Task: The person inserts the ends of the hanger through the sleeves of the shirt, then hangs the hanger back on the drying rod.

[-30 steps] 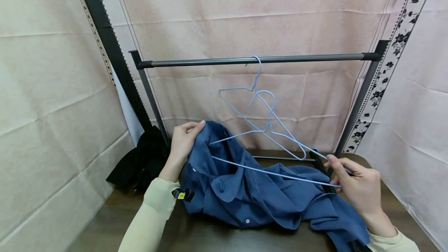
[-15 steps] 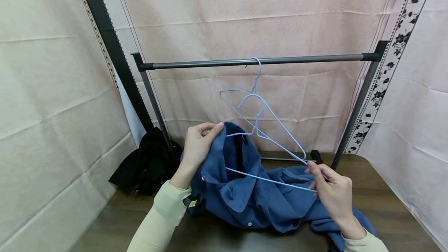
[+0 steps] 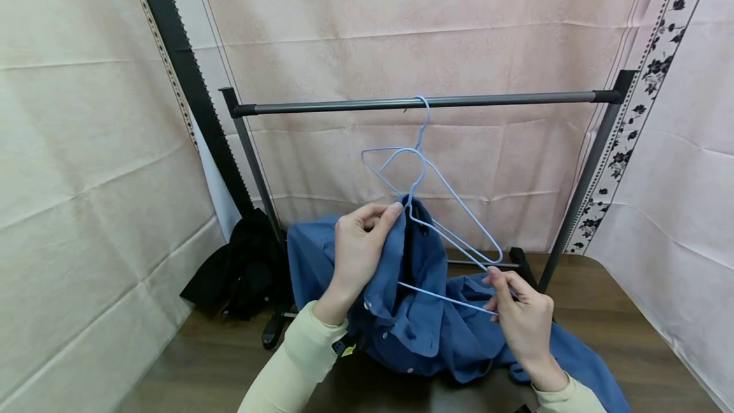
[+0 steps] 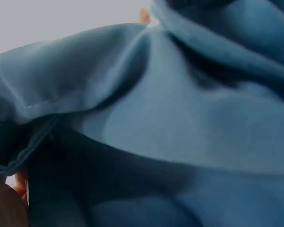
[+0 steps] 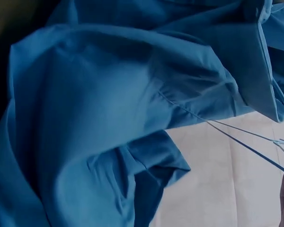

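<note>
A blue button-up shirt (image 3: 321,253) is bunched over the table in the head view, its collar side raised. My left hand (image 3: 361,247) pinches the shirt's edge near the collar between thumb and fingers. My right hand (image 3: 522,314) grips the right end of a light blue hanger (image 3: 447,238). The hanger's left arm is hidden inside the shirt, and its hook stands free above the collar. Blue cloth (image 4: 180,113) fills most of the left wrist view. In the right wrist view, the shirt (image 5: 94,94) hangs in folds, with part of my right hand at the right edge.
A second light blue hanger (image 3: 425,121) hangs from the dark rail (image 3: 332,106) behind the shirt, overlapping the held one. Black cloth (image 3: 241,273) lies at the rack's left post. The wooden table (image 3: 189,368) lies below, with pale curtains (image 3: 321,62) around it.
My right hand has moved left, sliding the hanger deeper into the shirt. My left hand has moved right with the shirt's edge, up to the hanger's neck.
</note>
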`<state>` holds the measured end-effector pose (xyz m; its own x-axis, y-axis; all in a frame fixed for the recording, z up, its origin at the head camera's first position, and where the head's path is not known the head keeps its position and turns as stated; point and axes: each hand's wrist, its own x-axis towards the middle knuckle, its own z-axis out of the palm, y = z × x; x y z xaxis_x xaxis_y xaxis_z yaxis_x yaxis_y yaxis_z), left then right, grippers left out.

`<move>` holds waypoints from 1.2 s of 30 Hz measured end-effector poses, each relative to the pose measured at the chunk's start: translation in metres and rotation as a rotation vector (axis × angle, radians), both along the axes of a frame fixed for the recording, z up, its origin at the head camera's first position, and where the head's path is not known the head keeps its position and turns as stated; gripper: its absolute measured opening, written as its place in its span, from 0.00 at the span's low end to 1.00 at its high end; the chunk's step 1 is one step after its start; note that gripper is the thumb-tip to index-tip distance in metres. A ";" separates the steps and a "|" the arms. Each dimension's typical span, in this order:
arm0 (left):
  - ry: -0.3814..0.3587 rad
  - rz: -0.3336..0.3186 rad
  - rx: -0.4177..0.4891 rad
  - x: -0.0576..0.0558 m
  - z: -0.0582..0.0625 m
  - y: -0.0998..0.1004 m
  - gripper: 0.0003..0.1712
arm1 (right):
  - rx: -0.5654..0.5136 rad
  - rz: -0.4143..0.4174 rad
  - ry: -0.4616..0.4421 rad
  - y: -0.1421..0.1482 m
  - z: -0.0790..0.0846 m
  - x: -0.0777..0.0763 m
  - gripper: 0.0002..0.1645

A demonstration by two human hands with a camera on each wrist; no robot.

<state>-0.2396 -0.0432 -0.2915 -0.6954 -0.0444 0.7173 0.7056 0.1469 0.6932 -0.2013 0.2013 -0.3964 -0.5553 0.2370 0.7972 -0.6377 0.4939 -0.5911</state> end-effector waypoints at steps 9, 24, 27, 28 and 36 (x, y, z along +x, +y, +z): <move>0.095 0.020 -0.149 0.013 -0.003 0.003 0.16 | -0.064 -0.008 0.136 -0.003 -0.011 -0.007 0.14; 0.385 0.280 -0.087 0.005 0.017 -0.065 0.13 | -0.224 0.039 0.232 -0.003 -0.010 -0.010 0.16; 0.319 0.337 -0.064 -0.005 0.023 -0.085 0.18 | -0.251 0.056 0.249 -0.003 -0.007 -0.011 0.17; 0.288 0.330 -0.073 -0.010 0.024 -0.091 0.20 | -0.254 0.060 0.254 -0.003 -0.006 -0.011 0.18; -0.124 0.079 -0.225 -0.043 0.021 -0.128 0.26 | -0.259 0.071 0.249 -0.004 -0.010 -0.012 0.17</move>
<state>-0.2830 -0.1710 -0.2709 -0.7793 0.0488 0.6247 0.5976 0.3579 0.7175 -0.2138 0.1974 -0.4063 -0.3740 0.4167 0.8286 -0.8053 0.2972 -0.5130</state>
